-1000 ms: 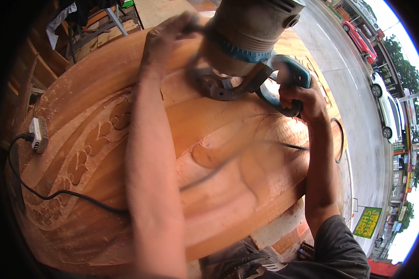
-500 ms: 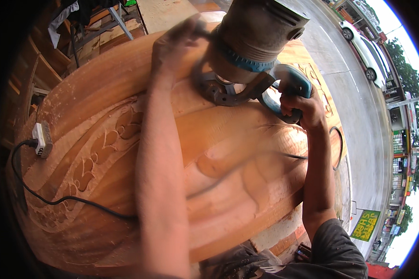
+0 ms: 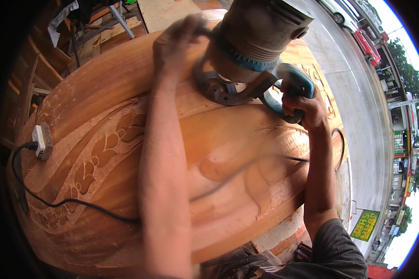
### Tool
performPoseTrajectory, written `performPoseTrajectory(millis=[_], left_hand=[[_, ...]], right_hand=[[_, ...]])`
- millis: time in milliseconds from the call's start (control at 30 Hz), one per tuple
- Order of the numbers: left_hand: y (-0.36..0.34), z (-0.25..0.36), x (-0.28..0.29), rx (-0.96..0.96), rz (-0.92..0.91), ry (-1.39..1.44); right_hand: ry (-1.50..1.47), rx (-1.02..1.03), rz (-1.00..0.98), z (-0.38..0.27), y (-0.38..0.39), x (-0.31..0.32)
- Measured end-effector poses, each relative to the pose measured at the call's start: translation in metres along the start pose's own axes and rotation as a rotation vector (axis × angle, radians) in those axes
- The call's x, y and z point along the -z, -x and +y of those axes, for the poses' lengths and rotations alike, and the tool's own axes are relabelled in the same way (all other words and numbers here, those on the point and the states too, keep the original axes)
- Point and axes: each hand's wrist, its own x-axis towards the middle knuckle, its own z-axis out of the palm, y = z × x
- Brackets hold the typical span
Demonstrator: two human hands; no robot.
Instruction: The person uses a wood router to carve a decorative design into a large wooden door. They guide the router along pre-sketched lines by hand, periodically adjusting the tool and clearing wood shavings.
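A large plunge-free router (image 3: 251, 39) with a grey body, a teal ring and a dark base stands on a carved wooden panel (image 3: 209, 130). My left hand (image 3: 177, 44), a little blurred, is closed round a dark knob on the router's left side. On its right, my right hand (image 3: 307, 107) grips the teal and black loop handle (image 3: 291, 86). The cutting bit is not clearly visible under the body. Relief of leaves and scrolls (image 3: 104, 153) runs down the panel's left part, with wood dust scattered over it.
A black power cord (image 3: 79, 201) crosses the panel beneath my left forearm, plugged into a white socket block (image 3: 41, 142) at the left edge. Boards and wooden frames (image 3: 46, 65) stand at far left. A road (image 3: 358, 125) with cars lies right.
The router and both hands have shifted very slightly right, still gripping. On the road, the white car has moved up the picture and a red car now shows.
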Motion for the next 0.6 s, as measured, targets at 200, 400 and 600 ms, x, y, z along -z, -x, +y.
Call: performPoseTrajectory(millis=[200,400,600], left_hand=[[0.003,0.005,0.001,0.015,0.017,0.055],[0.006,0.009,-0.001,0.022,-0.008,0.072],[0.007,0.011,0.001,0.032,-0.048,0.053]], right_hand=[[0.015,0.007,-0.011,-0.003,0.004,-0.003],[0.049,-0.031,-0.006,-0.003,0.013,0.002],[0.013,-0.024,0.010,-0.003,0.020,0.002]])
